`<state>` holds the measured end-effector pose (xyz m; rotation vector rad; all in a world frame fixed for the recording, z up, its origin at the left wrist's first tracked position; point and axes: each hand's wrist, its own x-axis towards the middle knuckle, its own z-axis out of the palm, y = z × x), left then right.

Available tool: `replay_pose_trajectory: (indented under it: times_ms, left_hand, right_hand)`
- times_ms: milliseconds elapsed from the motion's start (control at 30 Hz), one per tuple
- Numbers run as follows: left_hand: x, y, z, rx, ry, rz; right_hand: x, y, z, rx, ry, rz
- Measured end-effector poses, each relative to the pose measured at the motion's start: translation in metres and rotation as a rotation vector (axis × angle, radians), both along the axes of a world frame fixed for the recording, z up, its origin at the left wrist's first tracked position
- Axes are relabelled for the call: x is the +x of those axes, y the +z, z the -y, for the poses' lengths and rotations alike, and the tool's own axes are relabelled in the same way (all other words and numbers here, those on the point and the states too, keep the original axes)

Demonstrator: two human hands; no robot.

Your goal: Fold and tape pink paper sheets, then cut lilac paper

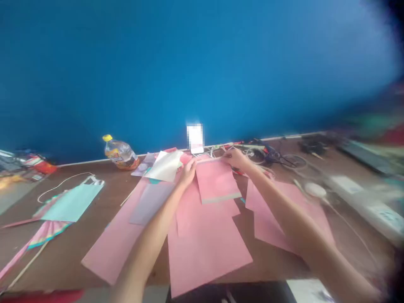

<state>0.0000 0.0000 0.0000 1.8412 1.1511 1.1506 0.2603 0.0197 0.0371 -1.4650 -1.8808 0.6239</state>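
Observation:
A small pink sheet of paper [217, 179] with a grey strip along its lower edge is held up over the desk. My left hand [188, 171] grips its upper left corner, fingers closed. At the upper right corner my right hand [236, 158] pinches the same sheet. Under it lies a large pink sheet [205, 252] that reaches the front edge of the desk. Another long pink sheet [104, 252] lies to the left, with a pale lilac sheet [150, 202] on it. A white sheet [166, 165] rests beyond my left hand. My right forearm partly covers more pink paper [268, 227].
A lit phone [196, 139] leans against the blue wall [195, 63]. A tilted plastic bottle [121, 155] with a yellow cap stands left. Nearer are a mint green paper bag [74, 204] and a pink folded-paper piece [50, 232]. Tangled cables [268, 153] and a power strip [378, 214] lie right.

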Motion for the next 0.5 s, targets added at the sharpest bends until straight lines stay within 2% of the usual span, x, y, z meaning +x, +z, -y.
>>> replay_pose_trajectory:
  times_ms: [300,500]
  left_hand:
    - [0.0,0.005,0.004,-0.009,0.007,0.026]
    - [0.0,0.005,0.006,-0.041,0.006,0.045]
  right_hand:
    - [-0.008,0.014,0.012,-0.041,-0.105,-0.08]
    - [-0.011,0.015,0.014,-0.051,-0.148,-0.106]
